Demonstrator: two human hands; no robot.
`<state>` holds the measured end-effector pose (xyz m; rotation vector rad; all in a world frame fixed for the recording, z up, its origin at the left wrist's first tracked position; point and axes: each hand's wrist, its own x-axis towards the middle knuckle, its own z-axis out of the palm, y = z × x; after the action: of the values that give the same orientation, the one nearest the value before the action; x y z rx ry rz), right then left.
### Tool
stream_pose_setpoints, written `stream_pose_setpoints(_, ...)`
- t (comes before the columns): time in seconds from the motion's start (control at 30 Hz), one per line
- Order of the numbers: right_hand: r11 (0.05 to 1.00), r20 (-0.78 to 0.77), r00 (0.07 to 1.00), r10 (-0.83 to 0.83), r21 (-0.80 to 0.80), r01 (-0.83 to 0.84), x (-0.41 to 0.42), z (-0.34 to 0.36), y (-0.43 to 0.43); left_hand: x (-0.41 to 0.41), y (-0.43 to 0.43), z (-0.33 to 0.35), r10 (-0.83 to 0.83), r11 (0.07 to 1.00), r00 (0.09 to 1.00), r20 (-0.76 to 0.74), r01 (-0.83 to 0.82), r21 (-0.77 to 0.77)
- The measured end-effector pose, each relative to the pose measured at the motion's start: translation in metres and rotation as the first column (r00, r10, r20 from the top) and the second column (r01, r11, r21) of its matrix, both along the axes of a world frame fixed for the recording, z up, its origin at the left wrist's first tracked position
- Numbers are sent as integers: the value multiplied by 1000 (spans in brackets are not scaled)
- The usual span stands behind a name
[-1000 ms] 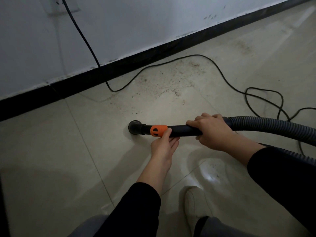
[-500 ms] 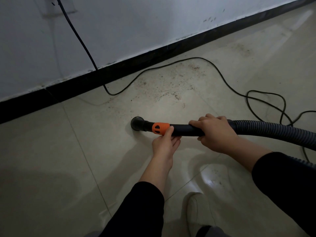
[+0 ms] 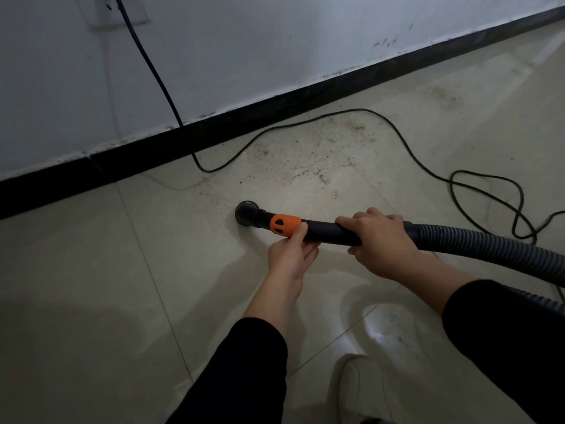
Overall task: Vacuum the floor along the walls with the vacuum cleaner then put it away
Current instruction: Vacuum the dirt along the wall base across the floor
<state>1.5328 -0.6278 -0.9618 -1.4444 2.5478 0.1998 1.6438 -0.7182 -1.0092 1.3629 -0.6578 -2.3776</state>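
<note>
The black vacuum tube [image 3: 324, 230] lies low over the tiled floor, with an orange collar [image 3: 285, 224] near its tip. Its round black nozzle [image 3: 246, 212] sits on the floor a short way out from the black skirting [image 3: 244, 123]. My left hand [image 3: 292, 252] holds the tube from below, thumb on the orange collar. My right hand [image 3: 379, 243] grips the tube from above where it joins the ribbed grey hose [image 3: 489, 249]. Brown dirt specks [image 3: 321, 157] lie between the nozzle and the wall.
A black power cord [image 3: 146, 65] runs from a wall socket [image 3: 119, 10] down to the floor, then loops across the tiles [image 3: 489, 203] to the right. My light shoe [image 3: 360, 390] shows at the bottom. White wall stands behind.
The nozzle and both hands have slid a little to the right and toward the dirt patch. Both hands keep the same hold on the tube.
</note>
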Motion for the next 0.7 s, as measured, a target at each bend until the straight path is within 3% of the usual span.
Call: stream_pose_setpoints(0.7,998,42,997,63,-33,-61,20,-6,-27,28,-19,1,99,995,995,22,-100,9)
